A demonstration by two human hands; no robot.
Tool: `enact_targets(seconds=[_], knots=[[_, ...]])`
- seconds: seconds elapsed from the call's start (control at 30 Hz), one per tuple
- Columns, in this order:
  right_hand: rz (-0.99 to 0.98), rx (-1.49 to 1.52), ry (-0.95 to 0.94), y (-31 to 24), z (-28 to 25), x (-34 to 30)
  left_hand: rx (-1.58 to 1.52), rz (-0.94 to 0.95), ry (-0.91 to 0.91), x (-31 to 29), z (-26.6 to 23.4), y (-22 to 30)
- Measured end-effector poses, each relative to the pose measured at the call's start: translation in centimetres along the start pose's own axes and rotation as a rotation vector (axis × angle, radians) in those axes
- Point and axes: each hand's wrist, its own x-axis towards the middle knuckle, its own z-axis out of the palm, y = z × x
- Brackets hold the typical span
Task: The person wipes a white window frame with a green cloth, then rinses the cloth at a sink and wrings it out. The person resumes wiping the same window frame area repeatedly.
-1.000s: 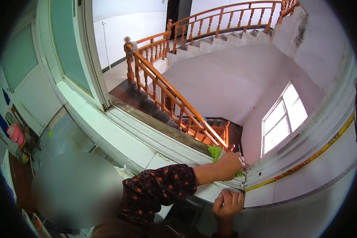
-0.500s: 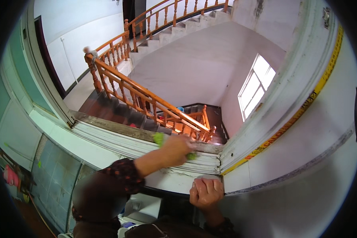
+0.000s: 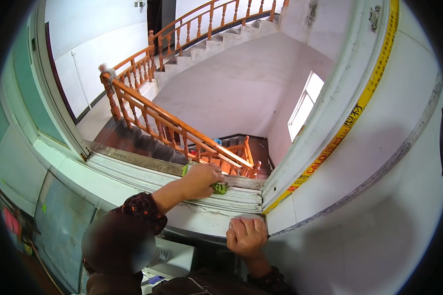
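Note:
A bright green rag (image 3: 220,188), crumpled and partly hidden under my fingers, lies on the white grooved window track (image 3: 133,170). My left hand (image 3: 202,179) is closed over it and presses it against the track; a bit of green also shows on the hand's far side. Nearer to me, my right hand (image 3: 247,237) is curled into a fist at the front edge of the white sill (image 3: 194,215), close to the right corner. Its fingertips are turned out of sight, so whatever may be inside them is hidden.
Beyond the opening, a stairwell drops away behind an orange wooden railing (image 3: 172,118). A white frame upright with yellow tape (image 3: 349,123) rises on the right. Green sliding panels (image 3: 37,93) stand at the left. Below the sill is a white basin-like fixture (image 3: 174,255).
My left hand has moved slightly left and toward the track with the green rag. My right fist stays by the sill corner. The whole view has shifted a little.

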Motion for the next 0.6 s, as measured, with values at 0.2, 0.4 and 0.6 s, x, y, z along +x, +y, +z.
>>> enact_targets(seconds=[0.2, 0.4, 0.6], knots=[[-0.01, 0.03, -0.011, -0.7, 0.2, 0.3, -0.113, 0.095, 0.207, 5.0, 4.4, 4.3], [-0.017, 0.003, 0.0, -0.1, 0.3, 0.0, -0.125, 0.214, 0.248, 6.7, 5.9, 4.8], [0.008, 0.01, -0.023, -0.6, 0.3, 0.4, -0.104, 0.138, 0.25, 6.4, 5.7, 5.5]])
